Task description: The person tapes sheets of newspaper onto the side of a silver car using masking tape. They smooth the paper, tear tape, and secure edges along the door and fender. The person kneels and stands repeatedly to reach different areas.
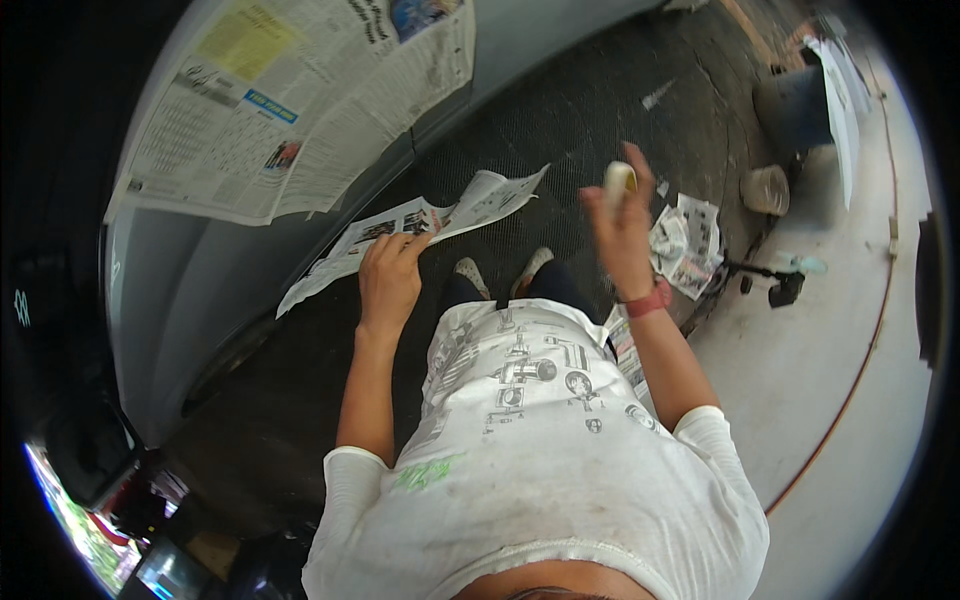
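Note:
My left hand (391,283) is closed on the edge of a newspaper sheet (345,248), which stretches out to both sides of the hand in front of my legs. Out to the right, my right hand (622,235) is raised and somewhat blurred, with a roll of pale tape (620,182) held between thumb and fingers. Another spread of newspaper (330,110) covers the upper part of a grey vehicle-like panel (205,290) at the left. Its lower border hangs just beyond the sheet in my left hand.
Crumpled newspaper (690,240) lies on the dark floor to the right. Beyond it stand a clear tub (765,190) and a dark bin (790,105). A small black device on a stand (785,288) is near the pale wall (800,380), along which a brown hose (850,395) runs.

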A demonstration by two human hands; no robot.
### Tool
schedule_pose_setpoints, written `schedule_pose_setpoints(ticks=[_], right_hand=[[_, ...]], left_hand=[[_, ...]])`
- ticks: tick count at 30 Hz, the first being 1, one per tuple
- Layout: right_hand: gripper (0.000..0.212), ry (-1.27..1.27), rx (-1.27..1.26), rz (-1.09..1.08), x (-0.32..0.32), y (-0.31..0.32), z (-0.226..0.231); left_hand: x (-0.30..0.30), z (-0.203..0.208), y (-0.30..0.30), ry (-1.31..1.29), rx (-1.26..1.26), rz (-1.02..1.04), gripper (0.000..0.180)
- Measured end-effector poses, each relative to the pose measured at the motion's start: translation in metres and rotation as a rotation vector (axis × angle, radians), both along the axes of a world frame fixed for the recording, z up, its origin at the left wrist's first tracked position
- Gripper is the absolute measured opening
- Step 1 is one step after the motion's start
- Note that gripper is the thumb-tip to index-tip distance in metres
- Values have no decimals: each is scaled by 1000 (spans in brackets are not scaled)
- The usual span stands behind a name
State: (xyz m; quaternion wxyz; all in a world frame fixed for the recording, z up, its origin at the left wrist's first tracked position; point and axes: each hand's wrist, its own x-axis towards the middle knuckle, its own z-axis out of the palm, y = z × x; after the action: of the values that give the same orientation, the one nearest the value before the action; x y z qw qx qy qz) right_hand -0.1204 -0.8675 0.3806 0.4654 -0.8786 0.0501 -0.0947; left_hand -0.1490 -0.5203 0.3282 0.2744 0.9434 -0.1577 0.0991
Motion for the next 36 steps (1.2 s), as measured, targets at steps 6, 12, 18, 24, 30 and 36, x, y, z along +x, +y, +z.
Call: schedule_pose_setpoints(ticks=[6,12,18,24,30,36], right_hand=[[34,-117,-682,537,25,65,-57],[16,-118,-565,512,56,33,-94],[19,-93,-534,531,118,-11,-148],[17,-90,-459,615,181,-17,-203],[12,10,-324,573,222,-8,-240],[23,259,-75,389,259,-5,-343]], left_hand=[[23,1,-35,97,205,-165,61],[15,-39,-34,176,134,125,52],[-18,-105,20,229,251,352,21],[-4,-123,2,506,-251,948,17],[60,-101,-17,178,-314,1236,23],[186,-122,-65,-283,28,1069,21]])
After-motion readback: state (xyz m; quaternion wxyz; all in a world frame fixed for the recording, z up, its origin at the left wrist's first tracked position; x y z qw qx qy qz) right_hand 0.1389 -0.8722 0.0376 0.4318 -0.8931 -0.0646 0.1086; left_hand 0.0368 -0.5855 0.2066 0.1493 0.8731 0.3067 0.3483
